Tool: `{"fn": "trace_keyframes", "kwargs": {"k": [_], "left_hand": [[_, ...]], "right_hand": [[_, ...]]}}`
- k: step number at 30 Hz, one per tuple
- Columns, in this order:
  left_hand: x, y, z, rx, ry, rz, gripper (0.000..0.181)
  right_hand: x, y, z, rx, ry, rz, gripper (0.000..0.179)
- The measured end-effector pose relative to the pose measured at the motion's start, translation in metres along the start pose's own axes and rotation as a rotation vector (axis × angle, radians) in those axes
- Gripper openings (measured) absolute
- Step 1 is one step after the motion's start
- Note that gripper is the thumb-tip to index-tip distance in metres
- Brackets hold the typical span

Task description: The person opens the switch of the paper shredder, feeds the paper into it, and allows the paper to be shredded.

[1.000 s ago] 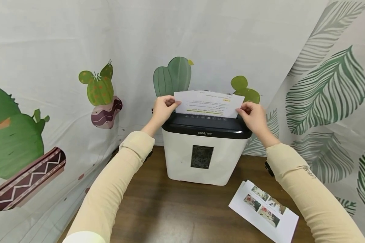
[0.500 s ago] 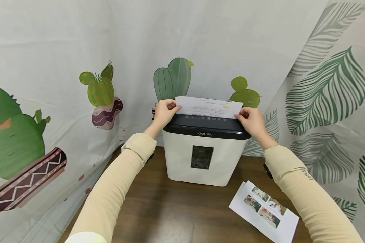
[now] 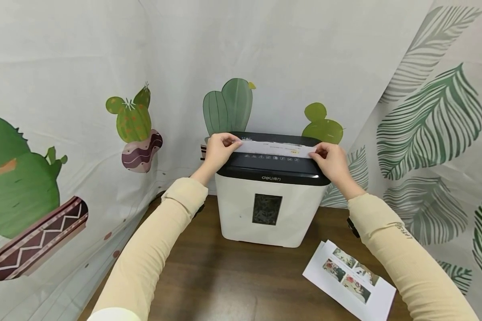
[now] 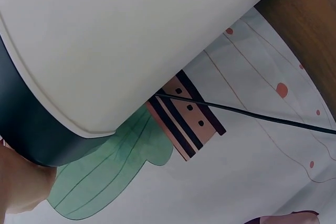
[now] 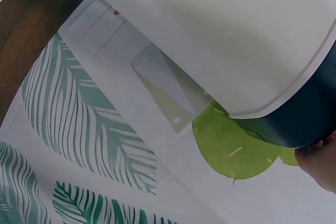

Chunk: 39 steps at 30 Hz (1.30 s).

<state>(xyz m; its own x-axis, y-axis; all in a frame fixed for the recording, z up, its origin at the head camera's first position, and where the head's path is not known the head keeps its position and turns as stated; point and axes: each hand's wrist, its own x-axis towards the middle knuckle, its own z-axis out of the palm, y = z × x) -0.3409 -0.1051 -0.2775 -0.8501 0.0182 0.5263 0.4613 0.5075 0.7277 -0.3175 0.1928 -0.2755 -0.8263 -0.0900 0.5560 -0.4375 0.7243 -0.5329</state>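
Note:
A white paper shredder (image 3: 236, 205) with a black lid (image 3: 273, 169) stands upright on the table in the head view. Only a narrow strip of a printed sheet of paper (image 3: 270, 148) shows above the slot in its lid. My left hand (image 3: 218, 149) pinches the sheet's left end between thumb and fingers. At the right end, my right hand (image 3: 331, 158) pinches the same sheet. Both hands are close over the lid. The sheet's lower part is hidden inside the shredder. Each wrist view shows the shredder's side, with part of a hand at the lid's edge.
Sheets of paper (image 3: 349, 285) with colour photos lie on the brown wooden table (image 3: 224, 281), front right of the shredder. Behind hangs a white curtain (image 3: 281, 49) printed with cacti and leaves. A black cord (image 4: 252, 114) runs beside the shredder in the left wrist view.
The printed sheet has sunk down into the shredder's slot, so much less of it shows. Both hands have moved slightly down with it, still pinching its ends.

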Motion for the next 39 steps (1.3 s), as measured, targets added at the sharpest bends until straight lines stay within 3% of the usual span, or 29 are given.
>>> {"fn": "trace_keyframes", "kwargs": {"k": [6, 9, 13, 25, 39], "left_hand": [[-0.002, -0.001, 0.001, 0.051, -0.028, 0.003, 0.014], [-0.001, 0.000, 0.001, 0.030, -0.026, 0.004, 0.014], [-0.001, 0.001, 0.001, -0.006, -0.020, 0.017, 0.013], [-0.004, 0.001, 0.001, 0.007, -0.027, 0.005, 0.014], [-0.024, 0.001, 0.003, 0.163, -0.058, 0.179, 0.010]], "right_hand": [[-0.001, 0.000, 0.002, -0.006, -0.029, 0.011, 0.013], [-0.002, 0.000, 0.003, -0.016, -0.045, 0.011, 0.014], [-0.002, 0.001, 0.004, -0.014, -0.020, 0.009, 0.012], [-0.006, 0.002, -0.001, -0.002, 0.034, -0.032, 0.013], [-0.024, 0.009, 0.001, 0.011, 0.084, -0.076, 0.014]]}}
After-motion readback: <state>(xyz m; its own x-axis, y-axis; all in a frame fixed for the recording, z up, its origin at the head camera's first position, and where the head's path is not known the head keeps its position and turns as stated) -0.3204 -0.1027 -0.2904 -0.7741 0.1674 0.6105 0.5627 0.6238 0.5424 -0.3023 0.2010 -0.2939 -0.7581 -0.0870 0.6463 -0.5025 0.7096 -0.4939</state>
